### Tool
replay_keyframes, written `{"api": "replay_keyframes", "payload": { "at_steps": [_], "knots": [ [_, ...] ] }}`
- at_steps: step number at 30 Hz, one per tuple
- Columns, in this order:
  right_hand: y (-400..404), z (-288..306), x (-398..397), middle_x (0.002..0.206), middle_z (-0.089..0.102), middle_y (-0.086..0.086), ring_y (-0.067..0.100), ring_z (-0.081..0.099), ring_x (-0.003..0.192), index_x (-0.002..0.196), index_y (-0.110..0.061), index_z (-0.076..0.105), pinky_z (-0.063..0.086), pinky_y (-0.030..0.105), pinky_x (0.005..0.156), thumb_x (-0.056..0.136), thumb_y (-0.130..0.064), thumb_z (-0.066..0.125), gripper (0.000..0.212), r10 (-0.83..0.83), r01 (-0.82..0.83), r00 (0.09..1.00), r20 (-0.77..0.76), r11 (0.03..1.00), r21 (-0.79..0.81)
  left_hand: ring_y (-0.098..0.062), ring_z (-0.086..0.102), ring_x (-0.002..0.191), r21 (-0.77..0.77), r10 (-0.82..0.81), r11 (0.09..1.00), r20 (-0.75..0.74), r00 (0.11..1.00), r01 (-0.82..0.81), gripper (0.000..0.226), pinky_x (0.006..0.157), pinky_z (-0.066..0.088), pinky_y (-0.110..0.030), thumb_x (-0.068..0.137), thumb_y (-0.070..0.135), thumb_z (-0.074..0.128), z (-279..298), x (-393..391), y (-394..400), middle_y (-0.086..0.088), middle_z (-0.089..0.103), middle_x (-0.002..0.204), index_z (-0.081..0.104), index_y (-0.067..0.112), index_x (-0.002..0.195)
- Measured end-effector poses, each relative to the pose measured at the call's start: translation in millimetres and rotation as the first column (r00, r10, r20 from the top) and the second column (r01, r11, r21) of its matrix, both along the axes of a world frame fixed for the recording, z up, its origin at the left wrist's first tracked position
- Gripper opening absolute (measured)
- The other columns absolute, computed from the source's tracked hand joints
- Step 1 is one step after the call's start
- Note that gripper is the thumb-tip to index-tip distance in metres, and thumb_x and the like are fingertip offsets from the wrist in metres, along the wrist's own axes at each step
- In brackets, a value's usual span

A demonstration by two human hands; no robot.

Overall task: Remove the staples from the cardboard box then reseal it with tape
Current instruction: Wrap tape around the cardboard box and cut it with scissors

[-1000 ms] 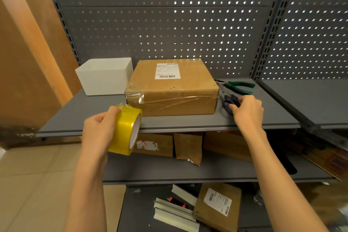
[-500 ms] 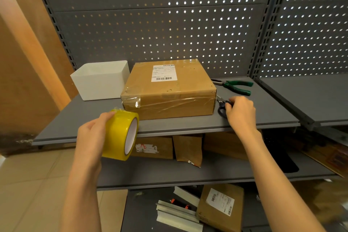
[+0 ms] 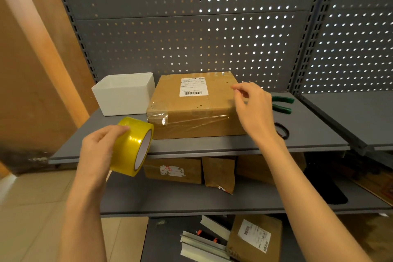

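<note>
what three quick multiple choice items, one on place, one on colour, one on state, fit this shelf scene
1. Where is the white bin?
A. left of the cardboard box
B. on top of it
C. on the floor

2. What colour are the handles of the pliers?
A. red
B. green
C. blue

3. What is the left hand doing?
A. resting flat on the shelf
B. gripping the scissors
C. holding the yellow tape roll

Answers:
1 A, the bin stands beside the box's left side.
2 B, both handles show green.
3 C, its fingers wrap the roll, while the right hand hovers over the box holding nothing.
</note>
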State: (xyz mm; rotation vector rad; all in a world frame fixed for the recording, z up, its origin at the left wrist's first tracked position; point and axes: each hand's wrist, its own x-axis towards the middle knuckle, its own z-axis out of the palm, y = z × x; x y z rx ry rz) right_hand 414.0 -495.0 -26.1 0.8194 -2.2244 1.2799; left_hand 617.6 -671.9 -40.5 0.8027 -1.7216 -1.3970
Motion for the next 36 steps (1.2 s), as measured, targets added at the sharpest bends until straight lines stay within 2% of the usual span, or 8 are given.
{"api": "replay_keyframes", "payload": {
  "at_steps": [3, 8, 12, 16, 22, 27, 31, 36],
  "knots": [
    [-17.6, 1.2, 9.1, 0.112, 0.065, 0.002, 0.013, 0.057, 0.104, 0.114, -0.010, 0.065, 0.042, 0.021, 0.088, 0.094, -0.012, 0.047, 0.026, 0.054, -0.053, 0.998, -0.037, 0.998, 0.041, 0.011, 0.051, 0.057, -0.063, 0.015, 0.998, 0.027, 1.000, -0.014, 0.020, 0.059, 0.032, -0.025, 0.087, 0.024, 0.059, -1.7, 0.9, -4.9, 0.011, 0.056, 0.071, 0.064, 0.022, 0.068],
    [-44.7, -2.5, 19.5, 0.117, 0.062, -0.001, 0.010, 0.054, 0.109, 0.118, -0.015, 0.061, 0.033, 0.014, 0.086, 0.096, -0.018, 0.046, 0.027, 0.157, -0.145, 0.986, -0.062, 0.975, 0.170, -0.014, 0.040, 0.060, -0.299, 0.097, 0.953, 0.132, 0.987, -0.053, 0.025, 0.057, 0.031, -0.034, 0.087, 0.030, 0.060, -0.8, 1.3, -27.9, -0.001, 0.048, 0.063, 0.060, 0.018, 0.065],
    [-59.4, -4.8, 24.0, 0.120, 0.062, 0.001, 0.013, 0.054, 0.113, 0.120, -0.014, 0.060, 0.040, 0.024, 0.093, 0.097, -0.018, 0.045, 0.028, 0.232, -0.216, 0.972, -0.045, 0.948, 0.233, -0.030, 0.050, 0.070, -0.631, 0.291, 0.775, 0.319, 0.902, -0.027, 0.023, 0.059, 0.034, -0.035, 0.091, 0.034, 0.056, -1.7, -5.8, -46.9, -0.005, 0.057, 0.075, 0.061, 0.013, 0.085],
    [-65.8, -10.2, 26.0, 0.120, 0.062, 0.004, 0.016, 0.054, 0.113, 0.121, -0.011, 0.060, 0.042, 0.030, 0.097, 0.097, -0.018, 0.044, 0.029, 0.266, -0.245, 0.963, -0.037, 0.926, 0.285, -0.040, 0.055, 0.082, -0.787, 0.420, 0.613, 0.406, 0.812, 0.076, 0.022, 0.061, 0.029, -0.034, 0.093, 0.031, 0.053, -14.4, -10.2, -64.8, -0.009, 0.058, 0.084, 0.057, 0.009, 0.097],
    [-67.2, -21.1, 25.7, 0.118, 0.063, 0.002, 0.015, 0.054, 0.111, 0.118, -0.013, 0.062, 0.039, 0.027, 0.096, 0.097, -0.016, 0.044, 0.028, 0.271, -0.249, 0.962, -0.028, 0.916, 0.313, -0.038, 0.054, 0.072, -0.803, 0.370, 0.578, 0.415, 0.831, 0.143, 0.020, 0.060, 0.033, -0.039, 0.087, 0.024, 0.062, -35.2, -17.0, -74.0, -0.015, 0.061, 0.074, 0.057, 0.007, 0.079],
    [-67.4, -23.5, 26.4, 0.122, 0.060, 0.001, 0.013, 0.051, 0.116, 0.122, -0.014, 0.059, 0.035, 0.023, 0.097, 0.098, -0.019, 0.043, 0.029, 0.268, -0.247, 0.963, -0.022, 0.914, 0.321, -0.038, 0.055, 0.081, -0.735, 0.337, 0.660, 0.471, 0.816, 0.152, 0.030, 0.070, 0.039, -0.045, 0.091, 0.030, 0.055, -39.6, -25.7, -75.9, -0.020, 0.062, 0.082, 0.059, 0.002, 0.085],
    [-72.7, -21.2, 33.3, 0.129, 0.057, 0.002, 0.014, 0.045, 0.125, 0.127, -0.013, 0.055, 0.028, 0.024, 0.104, 0.100, -0.022, 0.039, 0.033, 0.284, -0.240, 0.956, -0.079, 0.906, 0.347, -0.033, 0.045, 0.117, -0.669, 0.205, 0.733, 0.388, 0.898, 0.122, 0.035, 0.099, 0.031, -0.037, 0.099, 0.021, 0.036, -30.6, -30.9, -64.8, -0.019, 0.055, 0.124, 0.052, 0.001, 0.124],
    [-98.2, -17.0, 45.4, 0.149, 0.036, 0.003, 0.012, 0.024, 0.140, 0.142, -0.012, 0.034, 0.008, 0.021, 0.111, 0.102, -0.029, 0.028, 0.044, 0.434, -0.340, 0.896, -0.097, 0.809, 0.479, -0.016, 0.030, 0.137, -0.704, -0.059, 0.645, 0.343, 0.937, 0.298, 0.043, 0.115, 0.020, -0.030, 0.100, 0.021, 0.033, -16.8, -56.6, -36.2, -0.004, 0.036, 0.148, 0.035, 0.012, 0.142]
  ]
}}
